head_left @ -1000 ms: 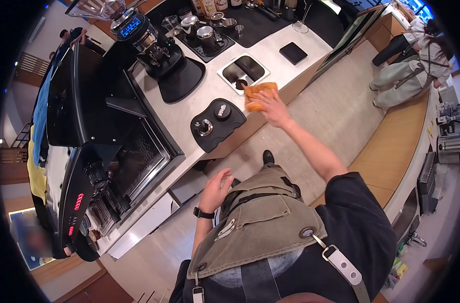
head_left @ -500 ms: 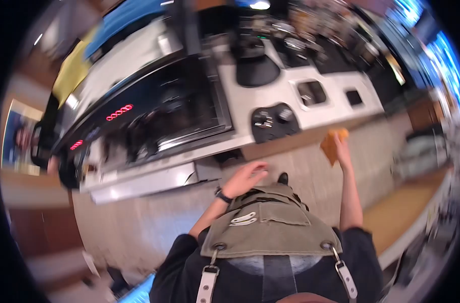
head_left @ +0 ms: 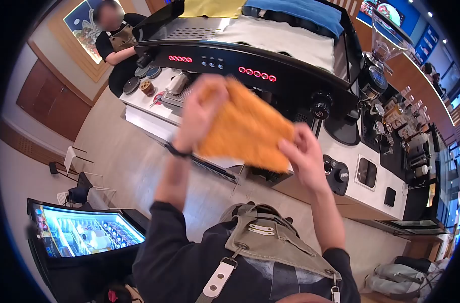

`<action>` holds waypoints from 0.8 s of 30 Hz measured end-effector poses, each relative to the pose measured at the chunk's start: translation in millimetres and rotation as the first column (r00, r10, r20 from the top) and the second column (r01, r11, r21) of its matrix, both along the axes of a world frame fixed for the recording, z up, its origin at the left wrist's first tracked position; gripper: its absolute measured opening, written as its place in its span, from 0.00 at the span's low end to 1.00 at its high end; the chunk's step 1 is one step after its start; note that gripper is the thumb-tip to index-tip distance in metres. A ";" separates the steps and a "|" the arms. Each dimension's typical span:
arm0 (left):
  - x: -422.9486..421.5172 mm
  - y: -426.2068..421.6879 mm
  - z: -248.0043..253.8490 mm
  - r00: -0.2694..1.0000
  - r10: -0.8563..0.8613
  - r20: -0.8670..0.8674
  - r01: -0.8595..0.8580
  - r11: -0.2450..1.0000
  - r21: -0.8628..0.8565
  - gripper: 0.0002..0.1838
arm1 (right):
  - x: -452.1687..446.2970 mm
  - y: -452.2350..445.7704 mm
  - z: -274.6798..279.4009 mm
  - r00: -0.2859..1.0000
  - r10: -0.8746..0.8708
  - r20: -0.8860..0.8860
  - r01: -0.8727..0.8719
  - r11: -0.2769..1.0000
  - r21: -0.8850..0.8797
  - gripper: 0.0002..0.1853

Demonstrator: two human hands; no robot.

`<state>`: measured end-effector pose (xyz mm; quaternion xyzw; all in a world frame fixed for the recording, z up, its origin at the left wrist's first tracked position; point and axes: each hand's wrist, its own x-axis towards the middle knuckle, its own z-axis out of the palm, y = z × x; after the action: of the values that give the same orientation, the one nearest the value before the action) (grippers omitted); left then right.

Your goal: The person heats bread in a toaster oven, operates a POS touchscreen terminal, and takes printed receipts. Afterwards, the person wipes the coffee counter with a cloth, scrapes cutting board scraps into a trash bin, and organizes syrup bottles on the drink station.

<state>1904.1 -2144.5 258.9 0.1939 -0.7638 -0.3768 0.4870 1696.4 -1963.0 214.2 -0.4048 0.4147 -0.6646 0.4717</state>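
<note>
An orange cloth (head_left: pixel 247 126) is stretched between my two hands, in front of a black espresso machine (head_left: pixel 225 60) with red-lit buttons. My left hand (head_left: pixel 200 108), somewhat blurred, grips the cloth at its upper left side. At its right edge, my right hand (head_left: pixel 305 154) pinches the cloth between thumb and fingers. Part of the machine's front and the counter (head_left: pixel 348 156) is hidden behind the cloth and hands.
Blue (head_left: pixel 295 15) and yellow (head_left: pixel 209 7) cloths lie on the machine. A co-worker (head_left: pixel 119 38) stands at its far left end. A grinder (head_left: pixel 379 65) and a tamping mat (head_left: pixel 336 174) are at right. A lit display case (head_left: pixel 93 230) stands lower left.
My right hand has brought the orange cloth up and left to the machine's front. My left hand, empty before, has risen and taken hold of it. The view has turned left.
</note>
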 end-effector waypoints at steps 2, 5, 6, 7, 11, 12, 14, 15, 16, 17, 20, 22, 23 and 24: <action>15.8 -48.1 72.8 0.995 0.096 -0.011 -0.096 0.986 -0.136 0.12 | 22.5 -44.0 59.7 0.979 0.148 0.143 -0.130 0.983 -0.131 0.21; 25.2 -160.6 141.0 0.997 -0.003 0.078 0.009 0.997 -0.076 0.18 | 52.3 -90.1 87.1 0.975 0.162 0.153 -0.103 0.937 -0.334 0.27; 26.2 -186.3 148.9 0.971 0.194 0.141 -0.174 0.974 -0.143 0.20 | 53.6 -90.5 79.1 0.976 0.183 0.117 -0.141 0.943 -0.300 0.27; 26.7 -208.9 153.5 0.905 0.383 0.186 -0.342 0.914 -0.219 0.22 | 56.4 -85.7 64.1 0.976 0.202 0.083 -0.174 0.949 -0.265 0.28; 20.5 -269.1 125.8 0.814 0.364 0.453 -0.119 0.867 -0.484 0.23 | 47.3 -27.5 -26.3 0.914 0.238 -0.329 -0.256 0.967 -0.011 0.22; 9.9 -262.1 123.0 0.579 0.375 0.724 -0.088 0.912 -0.401 0.25 | 43.2 -6.6 -47.2 0.926 0.296 -0.233 -0.291 0.955 0.056 0.21; 4.7 -279.3 92.3 0.679 0.217 0.701 0.079 0.928 -0.364 0.25 | 24.0 36.0 -104.3 0.892 0.284 -0.350 -0.238 0.956 0.170 0.20; 0.7 -295.2 86.2 0.694 0.113 0.711 0.120 0.956 -0.269 0.22 | 16.1 62.1 -122.6 0.884 0.242 -0.400 -0.138 0.953 0.271 0.19; -4.3 -267.5 98.6 0.710 0.000 0.704 0.136 0.981 -0.137 0.18 | 9.3 88.2 -140.6 0.910 0.182 -0.374 -0.071 0.954 0.291 0.21; -6.4 -280.7 96.4 0.698 -0.194 0.689 0.273 0.962 -0.005 0.14 | -4.9 109.0 -154.7 0.917 0.158 -0.366 -0.016 0.932 0.362 0.22; -21.7 -232.7 114.2 0.797 -0.248 0.551 0.106 0.955 0.276 0.15 | -7.8 186.6 -204.0 0.951 -0.058 -0.305 0.214 0.834 0.508 0.23; -51.3 -210.6 114.7 0.883 -0.131 0.450 0.125 0.991 0.043 0.15 | -8.4 231.3 -209.0 0.905 -0.246 -0.347 0.404 0.751 0.521 0.22; -70.4 -179.4 113.9 0.930 -0.047 0.364 0.098 0.988 -0.122 0.15 | -8.3 247.1 -206.3 0.879 -0.319 -0.354 0.467 0.719 0.514 0.23; -81.5 -143.2 104.1 0.972 0.038 0.232 0.030 0.959 -0.280 0.15 | -7.6 260.5 -207.1 0.850 -0.374 -0.370 0.522 0.693 0.497 0.23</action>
<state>1822.6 -2287.7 363.0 0.1672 -0.8614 -0.2376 0.4167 1688.8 -1702.5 7.1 -0.2037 0.7372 -0.5468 0.3406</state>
